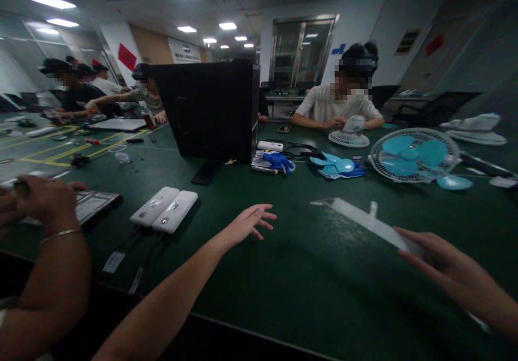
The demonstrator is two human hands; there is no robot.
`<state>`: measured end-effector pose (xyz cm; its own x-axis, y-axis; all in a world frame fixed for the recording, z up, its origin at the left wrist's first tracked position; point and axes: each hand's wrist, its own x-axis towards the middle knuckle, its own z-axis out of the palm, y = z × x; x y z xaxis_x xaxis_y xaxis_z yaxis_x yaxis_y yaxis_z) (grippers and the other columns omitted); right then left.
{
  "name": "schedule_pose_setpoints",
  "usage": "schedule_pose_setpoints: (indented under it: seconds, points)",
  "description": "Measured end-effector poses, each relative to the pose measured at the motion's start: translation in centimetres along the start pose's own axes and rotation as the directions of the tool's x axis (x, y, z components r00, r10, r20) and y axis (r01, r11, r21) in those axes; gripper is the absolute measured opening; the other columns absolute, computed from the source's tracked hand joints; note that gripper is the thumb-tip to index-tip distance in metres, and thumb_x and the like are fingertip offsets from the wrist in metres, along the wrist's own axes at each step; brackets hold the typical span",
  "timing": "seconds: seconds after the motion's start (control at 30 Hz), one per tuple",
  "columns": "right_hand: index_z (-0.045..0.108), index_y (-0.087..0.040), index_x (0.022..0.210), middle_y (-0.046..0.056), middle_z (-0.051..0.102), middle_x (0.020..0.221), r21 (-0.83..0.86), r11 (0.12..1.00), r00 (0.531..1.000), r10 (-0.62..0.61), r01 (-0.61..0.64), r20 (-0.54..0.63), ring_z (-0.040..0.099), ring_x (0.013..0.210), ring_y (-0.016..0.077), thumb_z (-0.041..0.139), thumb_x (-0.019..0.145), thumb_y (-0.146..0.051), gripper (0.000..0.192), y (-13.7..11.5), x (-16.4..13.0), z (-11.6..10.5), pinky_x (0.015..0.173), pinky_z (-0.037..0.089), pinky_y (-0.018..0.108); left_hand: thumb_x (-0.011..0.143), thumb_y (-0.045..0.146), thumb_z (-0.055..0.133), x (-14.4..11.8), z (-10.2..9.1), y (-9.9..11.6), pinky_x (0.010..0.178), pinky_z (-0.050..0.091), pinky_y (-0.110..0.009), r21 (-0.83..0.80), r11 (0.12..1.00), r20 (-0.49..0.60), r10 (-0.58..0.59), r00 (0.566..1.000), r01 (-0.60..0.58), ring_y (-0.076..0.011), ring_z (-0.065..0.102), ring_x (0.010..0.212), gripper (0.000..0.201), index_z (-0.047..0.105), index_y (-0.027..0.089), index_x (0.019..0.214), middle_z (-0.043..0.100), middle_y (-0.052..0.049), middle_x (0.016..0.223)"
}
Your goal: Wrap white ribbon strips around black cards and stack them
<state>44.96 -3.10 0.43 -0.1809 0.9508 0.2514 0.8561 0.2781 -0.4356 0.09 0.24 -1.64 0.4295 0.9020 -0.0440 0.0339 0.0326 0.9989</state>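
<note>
My left hand [251, 222] hovers over the green table [283, 296] with its fingers spread, holding nothing. My right hand [449, 266] grips one end of a thin, pale, tilted panel [366, 218]. A small white piece sticks up from the panel's upper edge, and its face looks shiny or see-through; motion blurs it, so the exact kind is unclear. Ahead of my left hand stands a large black computer case [210, 113]. Two white power banks [175, 211] with cables lie to the left of that hand.
A co-worker's arm [56, 242] reaches in at left over a metal-framed part [95, 204]. A black phone [205, 172], blue gloves [278, 161], blue fan blades [332, 164] and a fan [413, 155] lie farther back. A person [348, 102] sits opposite, handling a fan part.
</note>
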Motion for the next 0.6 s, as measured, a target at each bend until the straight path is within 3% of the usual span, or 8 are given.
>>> schedule_pose_setpoints:
  seconds: [0.07, 0.17, 0.23, 0.3, 0.37, 0.47, 0.53, 0.6]
  points:
    - [0.053, -0.037, 0.132, 0.007, 0.061, 0.112, 0.117, 0.985, 0.983, -0.138, 0.124, 0.121, 0.061, 0.092, 0.0267, 0.051, 0.082, -0.06, 0.055, -4.2, -0.4, 2.0, 0.069, 0.056, 0.035, 0.095, 0.058, 0.032, -0.2, 0.3, 0.1, 0.067, 0.052, -0.032, -0.119, 0.988, 0.155, -0.082, 0.984, 0.101, -0.0251, 0.062, 0.105, 0.059, 0.04, 0.02, 0.14, 0.053, -0.018, 0.134]
    - [0.051, -0.034, 0.136, 0.007, 0.058, 0.117, 0.117, 0.981, 0.926, -0.187, 0.157, 0.328, 0.062, 0.091, 0.0217, 0.047, 0.089, -0.053, 0.051, -9.7, -1.1, 4.1, 0.072, 0.057, 0.032, 0.096, 0.058, 0.027, -0.6, 0.8, 0.6, 0.06, 0.05, -0.027, -0.076, 0.965, 0.368, -0.208, 0.906, 0.252, -0.0212, 0.067, 0.089, 0.059, 0.048, 0.02, 0.136, 0.062, -0.016, 0.121]
    - [0.049, -0.032, 0.138, 0.008, 0.056, 0.121, 0.073, 0.982, 0.892, -0.188, 0.173, 0.41, 0.063, 0.09, 0.0201, 0.044, 0.091, -0.05, 0.05, -11.8, -1.4, 4.9, 0.076, 0.057, 0.033, 0.097, 0.048, 0.039, -0.8, 1.0, 0.9, 0.055, 0.046, -0.022, 0.036, 0.964, 0.426, -0.253, 0.869, 0.263, -0.0136, 0.065, 0.073, 0.045, 0.056, 0.022, 0.129, 0.067, -0.011, 0.11]
    - [0.047, -0.033, 0.139, 0.007, 0.056, 0.123, 0.038, 0.979, 0.871, -0.194, 0.199, 0.452, 0.064, 0.091, 0.0204, 0.043, 0.091, -0.051, 0.052, -12.3, -1.6, 5.4, 0.078, 0.057, 0.035, 0.094, 0.034, 0.05, -0.9, 1.0, 1.2, 0.054, 0.044, -0.02, 0.142, 0.964, 0.426, -0.265, 0.865, 0.226, -0.0087, 0.06, 0.064, 0.033, 0.062, 0.023, 0.122, 0.069, -0.006, 0.103]
    - [0.045, -0.035, 0.14, 0.006, 0.055, 0.128, -0.005, 0.979, 0.859, -0.177, 0.205, 0.481, 0.062, 0.101, 0.0238, 0.044, 0.09, -0.055, 0.054, -11.3, -1.7, 5.4, 0.084, 0.056, 0.04, 0.092, 0.029, 0.053, -1.0, 1.0, 1.3, 0.056, 0.044, -0.02, 0.229, 0.955, 0.386, -0.265, 0.884, 0.186, -0.0078, 0.058, 0.062, 0.029, 0.064, 0.023, 0.118, 0.07, -0.005, 0.099]
    - [0.047, -0.035, 0.139, 0.005, 0.053, 0.134, -0.104, 0.985, 0.908, -0.084, 0.137, 0.41, 0.052, 0.119, 0.0297, 0.042, 0.088, -0.062, 0.057, -7.2, -1.1, 4.3, 0.094, 0.049, 0.05, 0.092, 0.032, 0.052, -0.9, 1.0, 1.2, 0.055, 0.045, -0.021, 0.354, 0.926, 0.287, -0.239, 0.928, 0.13, -0.0091, 0.058, 0.062, 0.03, 0.065, 0.022, 0.117, 0.068, -0.005, 0.097]
    - [0.049, -0.032, 0.138, 0.007, 0.051, 0.136, -0.163, 0.985, 0.962, -0.004, 0.051, 0.273, 0.05, 0.121, 0.0301, 0.04, 0.087, -0.064, 0.061, -3.3, -0.5, 2.8, 0.095, 0.048, 0.05, 0.092, 0.034, 0.051, -0.9, 0.9, 1.1, 0.054, 0.044, -0.021, 0.433, 0.897, 0.229, -0.207, 0.951, 0.091, -0.01, 0.059, 0.062, 0.031, 0.065, 0.023, 0.117, 0.067, -0.004, 0.096]
    - [0.051, -0.024, 0.136, 0.012, 0.048, 0.138, -0.25, 0.968, 0.997, 0.051, -0.037, 0.052, 0.05, 0.12, 0.0317, 0.038, 0.085, -0.067, 0.068, 0.6, -0.2, 0.7, 0.096, 0.047, 0.05, 0.093, 0.034, 0.048, -0.9, 0.9, 1.0, 0.055, 0.045, -0.022, 0.498, 0.865, 0.187, -0.176, 0.966, 0.061, -0.0109, 0.059, 0.063, 0.032, 0.065, 0.023, 0.117, 0.067, -0.004, 0.095]
